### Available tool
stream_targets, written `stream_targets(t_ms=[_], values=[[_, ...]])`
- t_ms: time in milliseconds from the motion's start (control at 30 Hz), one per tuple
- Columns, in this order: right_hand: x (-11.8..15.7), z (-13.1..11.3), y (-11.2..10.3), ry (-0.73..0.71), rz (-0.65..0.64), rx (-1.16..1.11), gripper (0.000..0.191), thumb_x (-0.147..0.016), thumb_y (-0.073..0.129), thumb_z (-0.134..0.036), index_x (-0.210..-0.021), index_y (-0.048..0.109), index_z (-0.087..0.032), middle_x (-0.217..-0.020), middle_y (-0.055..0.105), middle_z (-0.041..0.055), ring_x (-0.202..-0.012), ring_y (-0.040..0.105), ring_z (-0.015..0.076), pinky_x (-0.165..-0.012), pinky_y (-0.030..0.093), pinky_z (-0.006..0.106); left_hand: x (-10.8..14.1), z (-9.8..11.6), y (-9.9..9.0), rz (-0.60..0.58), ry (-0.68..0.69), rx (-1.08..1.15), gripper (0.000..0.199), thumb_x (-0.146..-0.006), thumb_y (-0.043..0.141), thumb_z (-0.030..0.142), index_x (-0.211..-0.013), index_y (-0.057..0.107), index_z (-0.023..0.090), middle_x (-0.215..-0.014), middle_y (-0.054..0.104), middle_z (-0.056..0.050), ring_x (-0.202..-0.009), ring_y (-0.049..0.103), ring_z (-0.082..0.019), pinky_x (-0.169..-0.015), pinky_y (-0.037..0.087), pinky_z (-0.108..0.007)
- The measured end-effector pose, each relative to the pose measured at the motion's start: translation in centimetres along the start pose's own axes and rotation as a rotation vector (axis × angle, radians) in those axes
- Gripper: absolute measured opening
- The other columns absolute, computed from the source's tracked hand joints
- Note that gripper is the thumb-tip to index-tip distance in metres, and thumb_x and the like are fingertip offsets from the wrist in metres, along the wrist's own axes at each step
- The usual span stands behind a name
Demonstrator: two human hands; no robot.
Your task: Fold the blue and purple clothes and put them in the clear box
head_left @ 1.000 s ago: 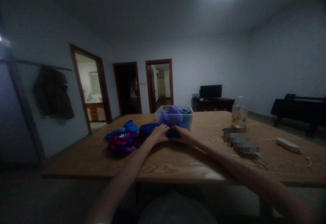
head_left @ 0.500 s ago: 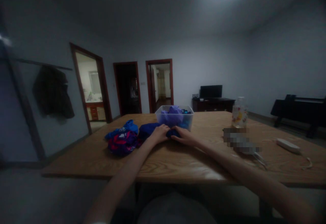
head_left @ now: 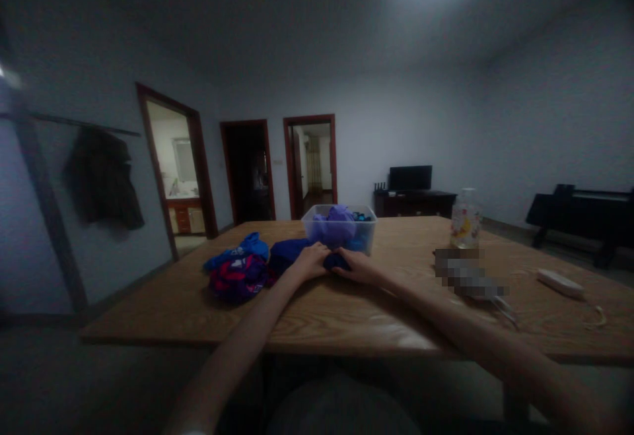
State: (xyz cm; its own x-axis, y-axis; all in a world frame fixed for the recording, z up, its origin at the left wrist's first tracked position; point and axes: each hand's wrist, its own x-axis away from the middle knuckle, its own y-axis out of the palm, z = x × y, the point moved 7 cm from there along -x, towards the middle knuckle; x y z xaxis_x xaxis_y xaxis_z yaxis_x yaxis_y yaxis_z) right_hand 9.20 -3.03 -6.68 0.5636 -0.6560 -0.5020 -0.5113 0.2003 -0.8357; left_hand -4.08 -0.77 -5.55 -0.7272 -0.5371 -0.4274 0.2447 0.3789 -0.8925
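Dark blue cloth (head_left: 287, 253) lies bunched on the wooden table (head_left: 396, 316), in front of a clear plastic bin (head_left: 367, 229). My left hand (head_left: 313, 260) rests closed on the cloth's right part. Close beside it, my right hand (head_left: 357, 267) is closed round a dark blue bit of cloth (head_left: 337, 262) between the two hands. Purple cloth (head_left: 339, 224) and blue items fill the bin. Left of my hands lie a purple and pink patterned cloth (head_left: 240, 278) and a bright blue cloth (head_left: 253, 246).
A clear patterned jar (head_left: 466, 220) stands at the table's right. Nearer are a blurred-out grey object (head_left: 465, 278) and a white device (head_left: 560, 284) with a cord. Beyond the table are a cabinet (head_left: 413, 204) and a screen (head_left: 411, 177).
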Motion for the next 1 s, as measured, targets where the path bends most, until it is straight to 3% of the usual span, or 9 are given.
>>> stream_targets(t_ms=[500, 1000], values=[[-0.1, -0.1, 0.5, -0.024, -0.041, 0.082, 0.050, -0.098, 0.055, -0.049, -0.135, 0.052, -0.016, -0.127, 0.067, 0.0161, -0.110, 0.068, 0.0297, -0.094, 0.052, 0.038, -0.2, -0.1, 0.8, -0.026, 0.016, 0.007, 0.045, -0.081, 0.075, 0.034, -0.122, 0.067, 0.018, -0.116, 0.069, -0.009, -0.110, 0.059, -0.026, -0.099, 0.050, -0.036], [0.0, -0.8, 0.6, -0.028, -0.075, 0.125, 0.052, -0.099, 0.053, -0.050, -0.134, 0.054, -0.012, -0.129, 0.066, 0.0192, -0.114, 0.067, 0.0313, -0.098, 0.051, 0.040, 0.0, -0.6, 1.7, -0.105, -0.017, 0.009, 0.038, -0.083, 0.072, 0.034, -0.117, 0.068, 0.016, -0.118, 0.068, -0.011, -0.114, 0.058, -0.027, -0.103, 0.048, -0.037]])
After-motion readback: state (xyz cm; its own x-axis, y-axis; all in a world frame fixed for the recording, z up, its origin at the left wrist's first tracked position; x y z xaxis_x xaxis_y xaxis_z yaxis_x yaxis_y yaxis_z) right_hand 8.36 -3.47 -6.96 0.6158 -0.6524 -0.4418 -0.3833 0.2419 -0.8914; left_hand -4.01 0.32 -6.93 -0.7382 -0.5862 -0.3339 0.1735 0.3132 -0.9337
